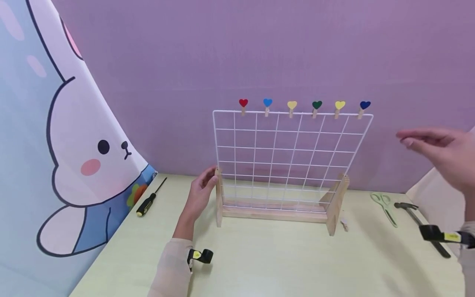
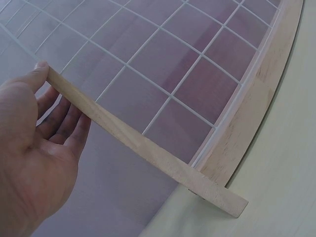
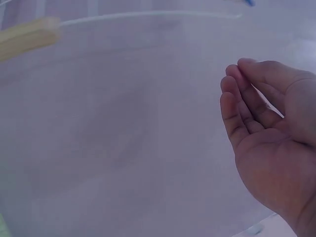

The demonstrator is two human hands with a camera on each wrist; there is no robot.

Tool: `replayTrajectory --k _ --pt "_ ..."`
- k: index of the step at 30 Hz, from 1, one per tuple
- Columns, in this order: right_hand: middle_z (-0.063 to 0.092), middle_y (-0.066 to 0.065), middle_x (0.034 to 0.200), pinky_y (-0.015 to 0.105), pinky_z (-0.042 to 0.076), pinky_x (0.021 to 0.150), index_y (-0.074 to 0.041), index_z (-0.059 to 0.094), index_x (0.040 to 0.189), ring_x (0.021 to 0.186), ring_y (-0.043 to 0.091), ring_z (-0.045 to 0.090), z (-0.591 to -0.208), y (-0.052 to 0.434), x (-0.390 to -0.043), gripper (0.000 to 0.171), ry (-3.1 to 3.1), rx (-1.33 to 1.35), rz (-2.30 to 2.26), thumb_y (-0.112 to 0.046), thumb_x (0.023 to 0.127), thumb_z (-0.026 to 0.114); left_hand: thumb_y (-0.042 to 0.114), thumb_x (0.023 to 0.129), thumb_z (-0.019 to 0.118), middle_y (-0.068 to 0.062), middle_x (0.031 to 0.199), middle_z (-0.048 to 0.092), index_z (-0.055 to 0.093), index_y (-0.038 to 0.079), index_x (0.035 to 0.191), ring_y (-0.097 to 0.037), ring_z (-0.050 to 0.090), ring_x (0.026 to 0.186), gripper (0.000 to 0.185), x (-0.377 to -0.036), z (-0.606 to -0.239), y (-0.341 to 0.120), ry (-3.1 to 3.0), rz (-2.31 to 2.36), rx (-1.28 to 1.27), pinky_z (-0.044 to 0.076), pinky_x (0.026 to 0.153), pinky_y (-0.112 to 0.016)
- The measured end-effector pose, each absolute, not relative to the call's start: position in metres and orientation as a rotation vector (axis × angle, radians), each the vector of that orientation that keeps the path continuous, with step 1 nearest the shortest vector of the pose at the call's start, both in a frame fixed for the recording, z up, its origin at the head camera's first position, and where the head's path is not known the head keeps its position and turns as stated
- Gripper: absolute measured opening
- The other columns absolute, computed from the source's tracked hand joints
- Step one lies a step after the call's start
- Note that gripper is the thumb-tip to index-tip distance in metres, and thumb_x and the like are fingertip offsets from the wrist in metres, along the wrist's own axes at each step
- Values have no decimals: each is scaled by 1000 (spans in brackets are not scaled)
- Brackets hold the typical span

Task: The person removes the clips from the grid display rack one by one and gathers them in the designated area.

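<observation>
A white wire grid [image 1: 285, 147] stands in a wooden stand [image 1: 274, 214] on the table. Several heart-topped clothespins line its top wire, from a red-heart one [image 1: 243, 103] at the left to a dark blue one [image 1: 365, 105] at the right. My left hand [image 1: 202, 190] holds the upper end of the stand's left side piece [image 2: 143, 145] between thumb and fingers. Off to the right of the grid, my right hand [image 1: 445, 152] is raised in the air with nothing in it. Its fingers [image 3: 229, 106] are loosely bent, thumb close to the index finger.
A loose clothespin [image 1: 344, 225] lies beside the stand's right foot. Farther right are green scissors [image 1: 386, 208] and a hammer [image 1: 415, 216]. A black and yellow screwdriver [image 1: 148, 202] lies at the left. A purple backdrop [image 1: 178, 74] rises behind the table.
</observation>
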State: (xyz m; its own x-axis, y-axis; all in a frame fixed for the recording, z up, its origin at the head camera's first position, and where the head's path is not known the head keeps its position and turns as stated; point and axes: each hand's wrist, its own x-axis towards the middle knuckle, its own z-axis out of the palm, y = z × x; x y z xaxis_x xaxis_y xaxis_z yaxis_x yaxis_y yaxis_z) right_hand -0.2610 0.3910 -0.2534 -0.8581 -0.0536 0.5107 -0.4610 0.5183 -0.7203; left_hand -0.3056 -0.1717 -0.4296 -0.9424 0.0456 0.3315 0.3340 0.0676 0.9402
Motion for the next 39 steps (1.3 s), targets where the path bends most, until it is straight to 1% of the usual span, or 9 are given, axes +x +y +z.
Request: replayTrajectory --k 5,11,14,18,24,29,34,37,39 --pt "75 -24 107 -1 47 86 -2 71 126 95 -10 68 -213 376 -262 29 -2239 508 1286 2 100 62 26 106 59 -14 142 60 52 10 150 -9 60 121 47 -306 -431 -172 -2125 -1973 -388 49 106 -15" --pt "79 -14 103 3 50 86 4 73 121 90 -1 72 -176 341 -265 26 -2147 544 1345 2 96 67 24 106 59 -15 143 61 52 9 150 -9 60 120 47 -306 -432 -172 -2117 -1971 -386 50 105 -15" --pt "80 -14 102 3 50 85 2 74 120 90 -2 72 -161 323 -266 26 -2171 508 1346 -2 94 72 24 106 59 -15 142 61 52 9 149 -8 60 119 46 -307 -433 -172 -2111 -1974 -386 50 105 -15" --pt "79 -18 100 2 46 84 -5 76 121 90 -4 71 -145 303 -266 29 -2243 442 1347 -12 93 77 27 106 59 -15 141 61 53 10 149 -9 60 119 47 -307 -433 -172 -2120 -1967 -392 50 105 -16" --pt "79 -13 102 4 45 88 -5 75 122 91 0 71 -129 276 -275 31 -2262 510 1397 -14 93 78 25 106 59 -14 140 61 53 9 149 -8 60 119 46 -306 -431 -171 -2131 -1959 -377 50 104 -14" --pt "78 -8 107 6 49 88 -4 75 121 99 7 69 -121 250 -283 31 -2232 589 1486 -13 92 79 22 106 58 -18 142 60 53 6 148 -6 60 119 46 -307 -428 -171 -2118 -1945 -397 50 104 -14" --pt "79 -3 105 10 53 88 -3 77 117 96 10 71 -115 227 -291 30 -2184 663 1639 -10 89 81 21 106 58 -18 140 61 53 6 148 -6 60 117 45 -308 -429 -169 -2103 -1962 -413 50 103 -14" --pt "79 2 105 12 55 89 0 76 117 96 13 72 -115 214 -294 30 -2148 745 1706 -7 88 81 20 106 58 -17 140 61 53 6 148 -6 60 118 44 -308 -430 -168 -2104 -1971 -417 50 104 -14" --pt "79 2 106 11 55 90 0 76 116 98 13 72 -115 205 -296 29 -2161 765 1691 -7 88 81 20 106 58 -18 140 61 53 6 148 -6 60 118 44 -308 -430 -168 -2111 -1965 -416 50 104 -14"
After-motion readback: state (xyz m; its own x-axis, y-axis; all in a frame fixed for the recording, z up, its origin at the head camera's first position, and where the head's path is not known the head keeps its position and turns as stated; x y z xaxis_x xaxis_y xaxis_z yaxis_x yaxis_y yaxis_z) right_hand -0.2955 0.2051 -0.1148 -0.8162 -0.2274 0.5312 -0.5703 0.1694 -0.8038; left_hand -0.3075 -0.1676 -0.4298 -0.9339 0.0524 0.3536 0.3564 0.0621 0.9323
